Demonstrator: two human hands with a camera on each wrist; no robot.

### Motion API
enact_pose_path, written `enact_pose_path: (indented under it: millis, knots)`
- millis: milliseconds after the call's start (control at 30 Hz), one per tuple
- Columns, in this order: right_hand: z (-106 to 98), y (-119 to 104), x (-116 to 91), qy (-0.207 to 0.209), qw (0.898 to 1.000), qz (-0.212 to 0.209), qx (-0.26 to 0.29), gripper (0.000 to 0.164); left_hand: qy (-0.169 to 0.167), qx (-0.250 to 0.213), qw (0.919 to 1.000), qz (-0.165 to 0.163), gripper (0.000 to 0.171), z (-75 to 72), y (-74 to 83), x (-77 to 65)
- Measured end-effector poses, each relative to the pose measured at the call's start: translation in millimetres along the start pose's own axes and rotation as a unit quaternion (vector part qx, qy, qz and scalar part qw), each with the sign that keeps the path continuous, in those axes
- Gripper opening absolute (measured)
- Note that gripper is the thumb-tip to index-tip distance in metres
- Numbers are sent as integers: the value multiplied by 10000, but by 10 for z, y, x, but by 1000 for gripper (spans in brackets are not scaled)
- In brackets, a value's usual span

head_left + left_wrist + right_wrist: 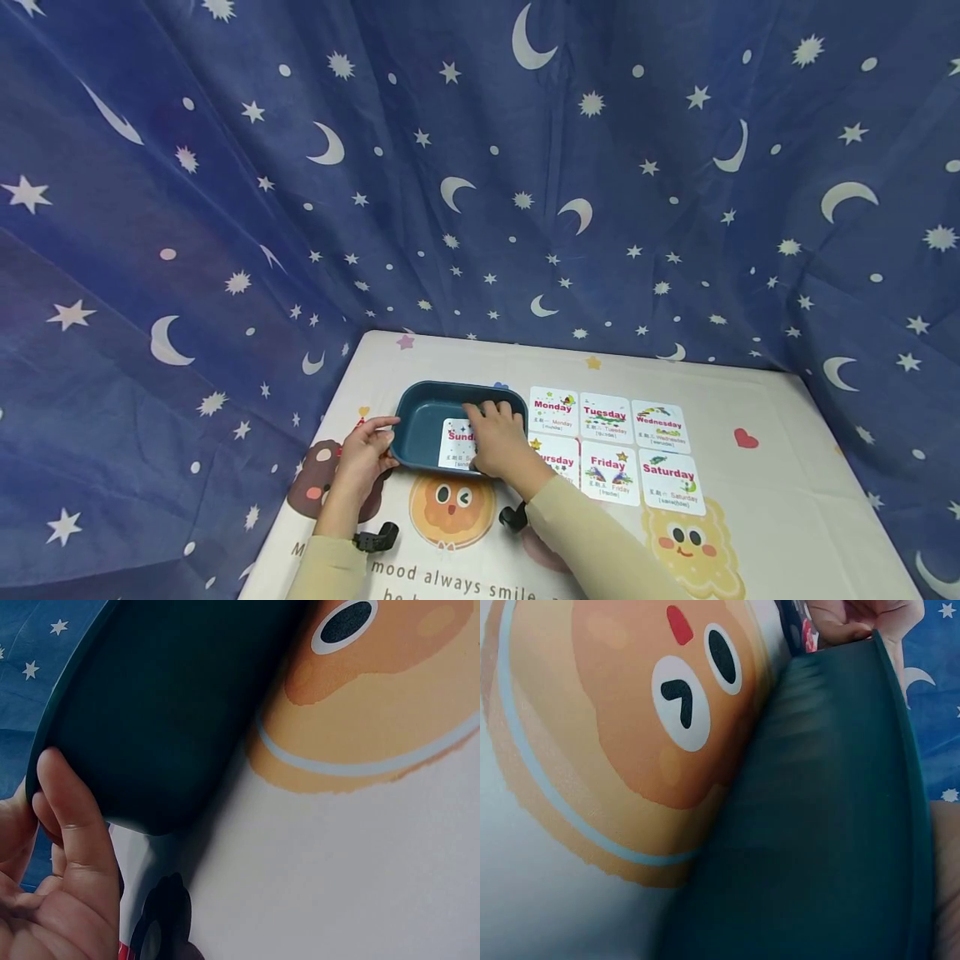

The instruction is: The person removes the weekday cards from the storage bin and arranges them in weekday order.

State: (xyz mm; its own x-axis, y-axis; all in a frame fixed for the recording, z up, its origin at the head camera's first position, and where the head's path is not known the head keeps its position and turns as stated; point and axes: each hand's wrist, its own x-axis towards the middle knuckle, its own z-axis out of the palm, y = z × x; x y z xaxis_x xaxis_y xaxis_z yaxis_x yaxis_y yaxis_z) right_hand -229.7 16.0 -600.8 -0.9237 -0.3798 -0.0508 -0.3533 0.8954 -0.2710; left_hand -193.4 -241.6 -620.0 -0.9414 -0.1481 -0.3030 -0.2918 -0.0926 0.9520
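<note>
A dark teal tray point(420, 421) with rounded corners sits on the left part of the table. My left hand point(365, 454) grips its left end, and the left wrist view shows the thumb against the outer wall. Inside the tray is a white card point(456, 450) printed "Sunday" in red, its right part hidden by my right hand point(501, 440). That hand reaches over the tray's right side, fingers at the card's upper edge and thumb near its lower edge. In the right wrist view the tray wall point(817, 810) hides the fingers.
Right of the tray, cards lie in two rows: Monday point(553, 411), Tuesday point(606, 417), Wednesday point(660, 426), then Thursday point(558, 460), partly behind my right hand, Friday point(611, 473) and Saturday point(671, 482). A printed cloth point(780, 500) covers the table; a starry blue curtain point(480, 167) stands behind.
</note>
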Motion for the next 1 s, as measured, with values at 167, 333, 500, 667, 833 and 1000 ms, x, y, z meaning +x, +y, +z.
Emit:
enact_pose_path:
  millis: [167,333,500,667,833,1000]
  knots:
    - [27,12,16,-109,9999,-40,-81,103,6,-15,10000,8,35,5,-5,-5]
    - [29,7,22,-203,9996,-130,-148,99,12,-34,10000,40,35,3,-4,-11]
    - [29,3,25,-266,9994,-134,-191,98,23,-11,10000,1,35,1,-8,-4]
    - [26,3,30,-305,9992,-184,-176,98,15,-1,10000,26,35,0,-10,-5]
    - [11,16,30,-273,9991,-246,-222,100,7,-20,10000,64,35,5,-5,-14]
    - [11,36,24,-152,9993,-269,-202,101,58,-8,10000,19,35,12,-4,-13]
